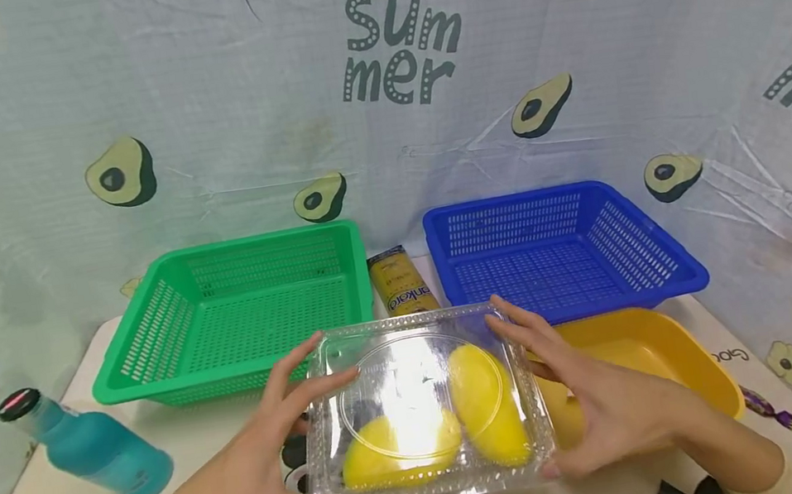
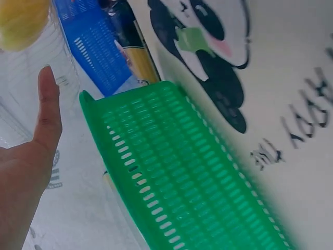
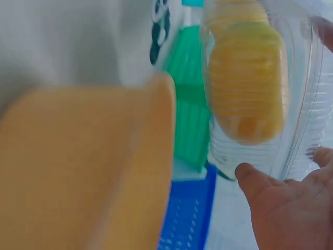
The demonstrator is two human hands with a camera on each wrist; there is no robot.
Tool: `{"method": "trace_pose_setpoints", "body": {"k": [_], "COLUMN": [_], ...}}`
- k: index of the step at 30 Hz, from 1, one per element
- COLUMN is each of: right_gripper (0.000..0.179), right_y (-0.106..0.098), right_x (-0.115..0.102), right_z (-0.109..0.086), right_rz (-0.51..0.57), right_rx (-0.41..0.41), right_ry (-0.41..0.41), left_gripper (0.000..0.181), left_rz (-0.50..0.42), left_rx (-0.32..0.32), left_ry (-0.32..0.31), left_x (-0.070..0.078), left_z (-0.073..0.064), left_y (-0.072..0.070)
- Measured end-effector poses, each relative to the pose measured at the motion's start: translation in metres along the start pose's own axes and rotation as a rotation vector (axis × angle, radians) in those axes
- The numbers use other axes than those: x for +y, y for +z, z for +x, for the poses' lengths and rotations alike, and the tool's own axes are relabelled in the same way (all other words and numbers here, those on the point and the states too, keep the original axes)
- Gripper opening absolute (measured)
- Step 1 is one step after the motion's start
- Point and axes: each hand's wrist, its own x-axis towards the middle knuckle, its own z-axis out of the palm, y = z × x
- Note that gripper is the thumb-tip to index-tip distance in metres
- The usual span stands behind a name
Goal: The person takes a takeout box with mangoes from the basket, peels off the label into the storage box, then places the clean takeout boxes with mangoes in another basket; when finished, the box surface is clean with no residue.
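Observation:
A clear plastic clamshell box with its lid down is held between both hands above the table front, in the middle of the head view. Inside lie two yellow mangoes, one lying crosswise at left and one more upright at right. My left hand grips the box's left side, thumb at the near edge and fingers at the far part. On the opposite side my right hand grips it the same way. The right wrist view shows the box side-on with fingertips against its wall.
Behind the box stand a green basket and a blue basket, with a yellow ankara packet between them. A yellow tray is partly behind my right hand. A blue bottle stands far left; a purple-wrapped candy lies right.

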Motion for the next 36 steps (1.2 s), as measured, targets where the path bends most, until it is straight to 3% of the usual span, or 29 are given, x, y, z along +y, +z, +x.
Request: {"method": "trace_pose_setpoints", "body": {"k": [7, 12, 20, 27, 32, 36], "right_gripper": [0.129, 0.138, 0.137, 0.132, 0.122, 0.118], "right_y": [-0.018, -0.030, -0.064, -0.091, -0.107, -0.118], "right_x": [0.010, 0.010, 0.008, 0.021, 0.032, 0.039], "right_z": [0.004, 0.004, 0.004, 0.009, 0.010, 0.006], "right_rz": [0.026, 0.022, -0.039, -0.076, -0.061, -0.036], "right_rx": [0.013, 0.036, 0.043, 0.021, 0.065, 0.111], "right_ry": [-0.039, -0.004, 0.058, 0.084, 0.096, 0.119], "left_gripper": [0.110, 0.113, 0.114, 0.113, 0.111, 0.111], "left_rz": [0.003, 0.014, -0.013, -0.031, -0.032, -0.017], "left_rx": [0.001, -0.001, -0.049, -0.045, -0.039, -0.047], "left_ry": [0.005, 0.024, 0.024, 0.031, 0.012, -0.010], "left_x": [0.009, 0.012, 0.008, 0.003, 0.005, 0.007], "left_z": [0.021, 0.037, 0.079, 0.111, 0.134, 0.155], "left_y": [-0.008, -0.009, -0.006, -0.004, -0.008, -0.003]}}
